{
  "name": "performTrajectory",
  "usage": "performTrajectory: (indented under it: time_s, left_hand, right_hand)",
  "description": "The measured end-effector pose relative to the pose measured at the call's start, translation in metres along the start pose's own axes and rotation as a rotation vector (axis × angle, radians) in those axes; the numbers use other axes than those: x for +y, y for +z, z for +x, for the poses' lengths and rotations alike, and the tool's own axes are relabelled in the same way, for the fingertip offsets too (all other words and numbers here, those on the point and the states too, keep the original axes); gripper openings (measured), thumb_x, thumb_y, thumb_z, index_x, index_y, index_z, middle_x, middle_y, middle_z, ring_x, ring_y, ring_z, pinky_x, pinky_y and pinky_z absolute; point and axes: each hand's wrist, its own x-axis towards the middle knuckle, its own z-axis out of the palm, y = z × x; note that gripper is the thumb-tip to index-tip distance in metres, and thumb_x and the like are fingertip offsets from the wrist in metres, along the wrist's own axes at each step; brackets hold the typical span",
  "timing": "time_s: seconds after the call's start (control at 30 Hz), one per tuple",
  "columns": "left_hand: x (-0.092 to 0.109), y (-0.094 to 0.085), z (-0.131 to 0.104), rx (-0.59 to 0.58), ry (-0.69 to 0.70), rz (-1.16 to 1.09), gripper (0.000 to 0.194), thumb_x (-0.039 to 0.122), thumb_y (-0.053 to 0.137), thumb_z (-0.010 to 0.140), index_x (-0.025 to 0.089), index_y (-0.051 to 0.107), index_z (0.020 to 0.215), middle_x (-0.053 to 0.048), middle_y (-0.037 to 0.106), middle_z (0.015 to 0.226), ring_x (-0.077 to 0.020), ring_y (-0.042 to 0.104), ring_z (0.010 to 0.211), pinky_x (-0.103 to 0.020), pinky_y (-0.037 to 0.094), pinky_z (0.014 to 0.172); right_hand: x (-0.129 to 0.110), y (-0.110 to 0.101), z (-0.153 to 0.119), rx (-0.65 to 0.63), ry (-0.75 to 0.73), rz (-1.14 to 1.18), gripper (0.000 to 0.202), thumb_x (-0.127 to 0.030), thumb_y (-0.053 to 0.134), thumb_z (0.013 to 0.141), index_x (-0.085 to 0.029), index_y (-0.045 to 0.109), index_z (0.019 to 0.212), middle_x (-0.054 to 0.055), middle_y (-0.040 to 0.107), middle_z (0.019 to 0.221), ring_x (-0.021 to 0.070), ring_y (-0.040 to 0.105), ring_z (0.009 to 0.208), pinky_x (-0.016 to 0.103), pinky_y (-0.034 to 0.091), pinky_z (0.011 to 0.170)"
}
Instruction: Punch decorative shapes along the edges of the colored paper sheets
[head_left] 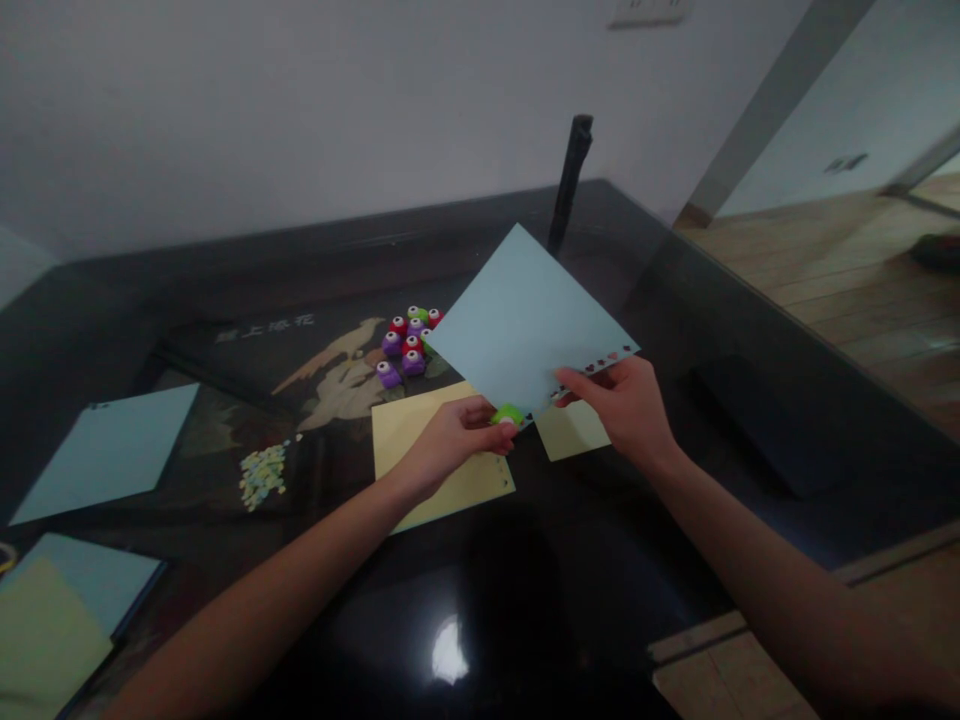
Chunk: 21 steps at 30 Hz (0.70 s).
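My left hand (466,440) is closed on a small green craft punch (508,414) at the lower corner of a light blue sheet of paper (525,310). The sheet is raised above the table and turned like a diamond. My right hand (619,405) pinches its lower right edge, where a row of small cut-out shapes runs, hearts among them. Beneath the hands lie a yellow sheet (420,450) with small holes along its right edge and another pale yellow piece of paper (574,432), both partly covered.
Several purple, red and green punches (405,345) stand left of the raised sheet. A heap of tiny paper cut-outs (262,476) lies farther left. Blue sheets (112,450) and a yellow sheet (49,640) lie at the left. A black upright post (571,180) stands at the back of the glossy dark table.
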Motion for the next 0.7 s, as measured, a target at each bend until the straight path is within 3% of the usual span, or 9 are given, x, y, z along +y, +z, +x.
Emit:
performTrajectory:
  time_s: [0.3, 0.7]
  left_hand:
    - [-0.0005, -0.0004, -0.0005, 0.003, -0.035, -0.051, 0.033, 0.034, 0.075, 0.07, 0.014, 0.065, 0.094, -0.005, 0.066, 0.089, -0.0099, 0.059, 0.065, -0.026, 0.049, 0.067]
    - [-0.0007, 0.0022, -0.002, -0.016, -0.042, -0.042, 0.033, 0.034, 0.074, 0.072, 0.014, 0.064, 0.096, -0.006, 0.066, 0.092, -0.0098, 0.059, 0.065, -0.027, 0.049, 0.067]
  right_hand:
    - [0.008, 0.0046, 0.0028, -0.088, 0.035, 0.09, 0.017, -0.028, 0.071, 0.066, -0.014, 0.065, 0.073, 0.005, 0.07, 0.071, 0.0147, 0.063, 0.052, 0.03, 0.055, 0.052]
    - [0.0091, 0.0047, 0.0016, -0.055, 0.035, -0.041, 0.022, -0.031, 0.068, 0.069, -0.016, 0.064, 0.054, 0.004, 0.067, 0.056, 0.0156, 0.063, 0.049, 0.027, 0.047, 0.049]
